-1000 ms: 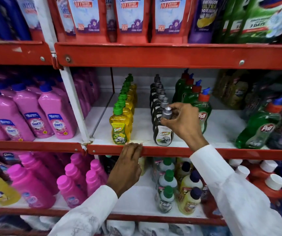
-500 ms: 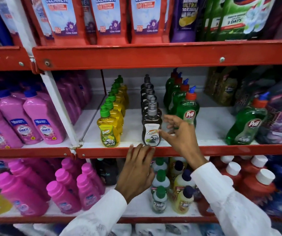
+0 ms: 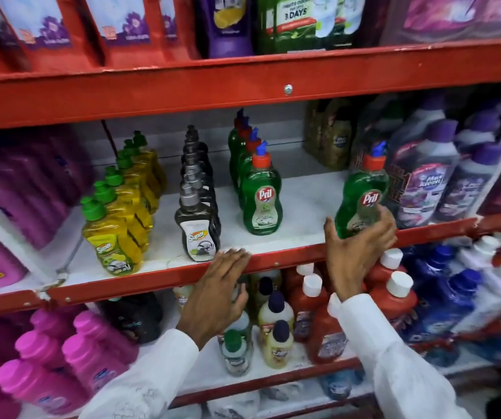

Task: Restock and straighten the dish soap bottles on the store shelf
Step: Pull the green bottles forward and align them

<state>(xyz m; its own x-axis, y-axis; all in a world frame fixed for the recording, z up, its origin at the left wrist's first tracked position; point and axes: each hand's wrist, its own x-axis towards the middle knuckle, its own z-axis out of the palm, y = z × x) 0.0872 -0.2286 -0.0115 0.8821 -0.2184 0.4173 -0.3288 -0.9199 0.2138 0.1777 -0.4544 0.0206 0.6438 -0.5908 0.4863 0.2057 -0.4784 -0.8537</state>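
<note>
Red metal store shelving [image 3: 243, 89] fills the view, its white middle shelf board [image 3: 303, 207] carrying dish soap in rows that run from the near edge to the far wall. At the left of this board stands a row of yellow plastic bottles with green caps [image 3: 113, 237]; the near one bears a "Super" label. Just right of it runs a row of dark grey bottles with grey pump-style caps [image 3: 197, 228], also labelled "Super". Further right is a row of green Pril bottles with red caps and blue nozzles [image 3: 261, 201], all upright.

Well apart from that row, at the right near edge of the board, a lone green Pril bottle [image 3: 361, 201] leans slightly to the left. The right hand [image 3: 355, 249], in a white sleeve, is wrapped around its lower body, thumb on the left side and fingers curled across the front and right. Whether its base touches the board cannot be told.

The left hand [image 3: 216, 294], also white-sleeved, lies flat and spread, holding nothing, fingertips resting on the red front lip of the shelf just below the grey row.

Pink bottles [image 3: 70, 352] crowd the lower left shelf, and red bottles with white caps [image 3: 394, 294] stand at lower right.
</note>
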